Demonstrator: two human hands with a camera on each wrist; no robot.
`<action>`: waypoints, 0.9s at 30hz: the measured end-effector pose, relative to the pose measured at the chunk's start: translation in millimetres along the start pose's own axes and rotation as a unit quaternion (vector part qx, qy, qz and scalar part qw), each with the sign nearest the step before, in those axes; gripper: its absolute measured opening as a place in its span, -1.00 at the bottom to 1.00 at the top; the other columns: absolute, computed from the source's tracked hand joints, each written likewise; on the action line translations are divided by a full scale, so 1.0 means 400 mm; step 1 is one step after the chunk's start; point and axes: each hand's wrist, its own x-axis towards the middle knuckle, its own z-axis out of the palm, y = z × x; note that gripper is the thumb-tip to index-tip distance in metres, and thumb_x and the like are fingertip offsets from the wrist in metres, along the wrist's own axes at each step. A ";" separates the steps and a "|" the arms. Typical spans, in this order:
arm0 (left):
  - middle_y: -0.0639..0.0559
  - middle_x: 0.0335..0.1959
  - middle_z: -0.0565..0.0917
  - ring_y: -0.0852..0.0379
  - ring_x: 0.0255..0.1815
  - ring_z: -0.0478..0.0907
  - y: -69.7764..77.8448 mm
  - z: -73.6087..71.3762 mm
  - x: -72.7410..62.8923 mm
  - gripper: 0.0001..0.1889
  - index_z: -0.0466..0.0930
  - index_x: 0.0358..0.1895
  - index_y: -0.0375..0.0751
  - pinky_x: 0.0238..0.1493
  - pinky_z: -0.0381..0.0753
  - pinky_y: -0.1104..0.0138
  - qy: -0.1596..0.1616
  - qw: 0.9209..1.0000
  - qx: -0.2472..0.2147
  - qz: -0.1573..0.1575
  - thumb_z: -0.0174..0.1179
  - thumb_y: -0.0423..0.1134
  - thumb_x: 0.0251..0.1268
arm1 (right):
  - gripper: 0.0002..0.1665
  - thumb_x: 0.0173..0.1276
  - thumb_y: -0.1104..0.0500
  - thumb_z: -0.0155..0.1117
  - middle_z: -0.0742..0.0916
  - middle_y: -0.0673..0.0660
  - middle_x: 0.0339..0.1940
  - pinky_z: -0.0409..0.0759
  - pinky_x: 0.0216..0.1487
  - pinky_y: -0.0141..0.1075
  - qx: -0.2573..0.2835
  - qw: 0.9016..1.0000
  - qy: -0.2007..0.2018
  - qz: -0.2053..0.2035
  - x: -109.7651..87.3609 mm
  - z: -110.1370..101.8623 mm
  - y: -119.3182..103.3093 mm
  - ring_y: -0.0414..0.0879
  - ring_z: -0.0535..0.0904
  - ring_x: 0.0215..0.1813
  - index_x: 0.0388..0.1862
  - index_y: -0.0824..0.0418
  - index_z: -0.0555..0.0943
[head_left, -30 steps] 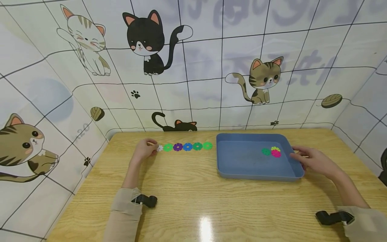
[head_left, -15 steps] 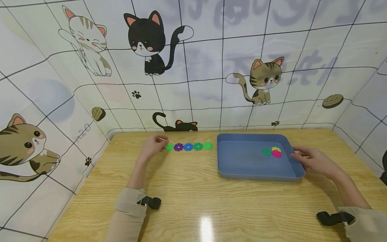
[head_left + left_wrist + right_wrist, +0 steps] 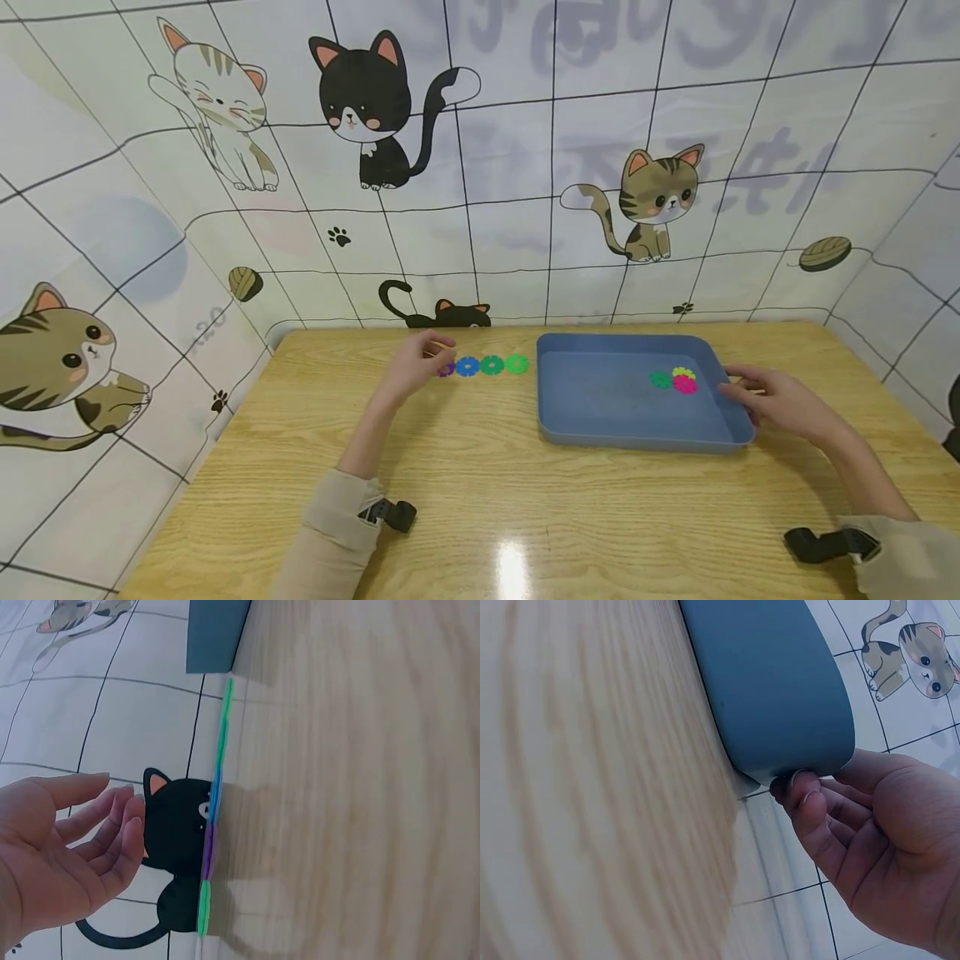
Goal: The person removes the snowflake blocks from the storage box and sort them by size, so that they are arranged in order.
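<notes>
A left grip (image 3: 416, 364) is hovering, loosely spread, above multicoloured flower-shaped plastic discs (image 3: 485, 367) on a wood-grain worktop (image 3: 555, 517); the right grip (image 3: 783, 404) is pinching a blue rectangular plastic tray (image 3: 600, 400).

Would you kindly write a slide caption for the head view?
Right hand grips a blue tray; the left hand hovers near a row of coloured discs on the table.
</notes>
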 end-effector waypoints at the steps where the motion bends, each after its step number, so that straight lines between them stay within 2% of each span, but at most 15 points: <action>1: -0.34 -0.14 0.68 -0.31 -0.17 0.64 0.004 0.007 -0.001 -0.76 0.60 0.05 -0.40 -0.03 0.65 -0.08 -0.002 1.000 -0.005 0.001 0.21 -0.33 0.44 | -0.37 0.60 0.12 0.12 0.65 0.17 -0.33 0.49 -0.52 -0.28 0.002 1.000 0.001 -0.003 0.000 0.001 0.000 -0.14 0.50 -0.54 0.39 0.57 0.31; 3: -0.37 -0.12 0.67 -0.36 -0.16 0.62 0.012 0.022 -0.003 -0.78 0.61 0.05 -0.39 0.00 0.62 -0.13 -0.007 1.000 -0.014 0.006 0.22 -0.36 0.43 | -0.38 0.60 0.12 0.13 0.65 0.16 -0.33 0.48 -0.54 -0.28 0.003 1.000 0.002 -0.006 0.000 0.003 -0.001 -0.15 0.50 -0.54 0.39 0.57 0.32; 7: -0.33 -0.11 0.68 -0.35 -0.12 0.62 0.029 0.051 -0.006 -0.78 0.63 0.07 -0.30 -0.02 0.62 -0.08 -0.017 1.000 -0.001 0.014 0.23 -0.32 0.44 | -0.37 0.60 0.12 0.12 0.65 0.17 -0.32 0.48 -0.55 -0.28 0.007 1.000 0.001 -0.007 0.002 0.005 -0.002 -0.14 0.50 -0.54 0.39 0.57 0.32; 12: -0.34 -0.08 0.67 -0.33 -0.08 0.62 0.051 0.093 -0.005 -0.74 0.60 0.13 -0.27 -0.07 0.61 0.06 -0.050 0.998 0.006 0.025 0.20 -0.27 0.47 | -0.36 0.60 0.11 0.12 0.66 0.18 -0.29 0.49 -0.54 -0.27 0.010 1.000 -0.003 -0.006 0.003 0.006 -0.008 -0.13 0.50 -0.54 0.40 0.57 0.31; 15: -0.37 -0.07 0.65 -0.35 -0.06 0.60 0.065 0.119 -0.004 -0.71 0.57 0.16 -0.30 -0.06 0.60 0.06 -0.075 0.997 -0.007 0.036 0.19 -0.27 0.48 | -0.36 0.60 0.11 0.12 0.66 0.19 -0.28 0.50 -0.53 -0.27 0.010 1.000 -0.003 -0.007 0.003 0.008 -0.012 -0.13 0.50 -0.54 0.40 0.57 0.31; 18: -0.30 -0.10 0.66 -0.35 -0.06 0.59 0.080 0.144 -0.004 -0.69 0.56 0.17 -0.32 -0.07 0.60 0.09 -0.089 0.995 -0.014 0.049 0.20 -0.27 0.47 | -0.38 0.61 0.12 0.11 0.66 0.17 -0.29 0.51 -0.53 -0.26 0.004 1.000 -0.001 -0.005 0.005 0.010 -0.015 -0.14 0.51 -0.54 0.40 0.57 0.31; 23: -0.08 -0.17 0.65 -0.31 -0.07 0.62 0.102 0.188 -0.004 -0.69 0.57 0.16 -0.31 -0.19 0.56 0.30 -0.092 0.994 -0.003 0.064 0.23 -0.26 0.46 | -0.37 0.62 0.14 0.09 0.67 0.16 -0.26 0.51 -0.52 -0.26 -0.004 1.000 -0.003 0.003 0.008 0.013 -0.014 -0.14 0.50 -0.53 0.40 0.61 0.27; 27: -0.05 -0.15 0.64 -0.17 -0.12 0.63 0.118 0.226 0.000 -0.69 0.57 0.16 -0.30 -0.23 0.56 0.34 -0.102 0.992 0.002 0.072 0.23 -0.26 0.46 | -0.35 0.62 0.14 0.08 0.66 0.17 -0.25 0.51 -0.51 -0.26 -0.001 1.000 -0.006 0.009 0.008 0.014 -0.011 -0.13 0.50 -0.53 0.42 0.62 0.25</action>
